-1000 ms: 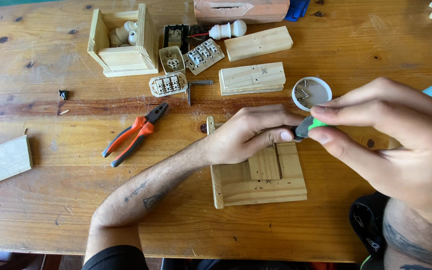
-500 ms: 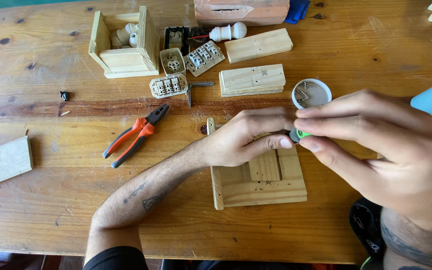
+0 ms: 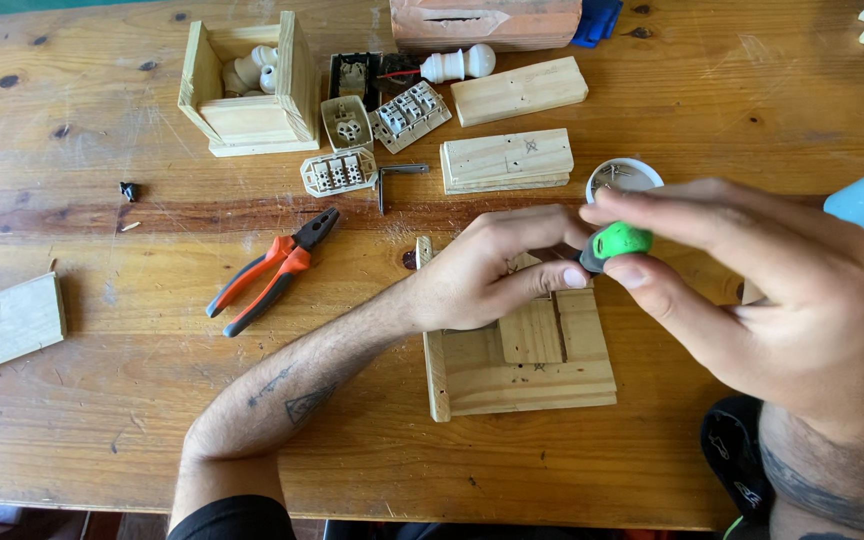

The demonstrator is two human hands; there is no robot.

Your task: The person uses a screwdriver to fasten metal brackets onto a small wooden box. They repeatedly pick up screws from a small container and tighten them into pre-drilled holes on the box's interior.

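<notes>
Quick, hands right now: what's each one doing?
Left hand: fingers curled, pressing on the square pale wooden frame.
Right hand: closed, pinching the green-handled tool at its top.

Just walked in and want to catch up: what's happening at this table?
A person works at a wooden table. Their right hand grips a green-handled tool, while the left hand rests on a flat wooden assembly and its fingers meet the tool's tip. Orange-handled pliers lie apart to the left. Behind are a small round dish, wood blocks, white switch parts and an open wooden box.
</notes>
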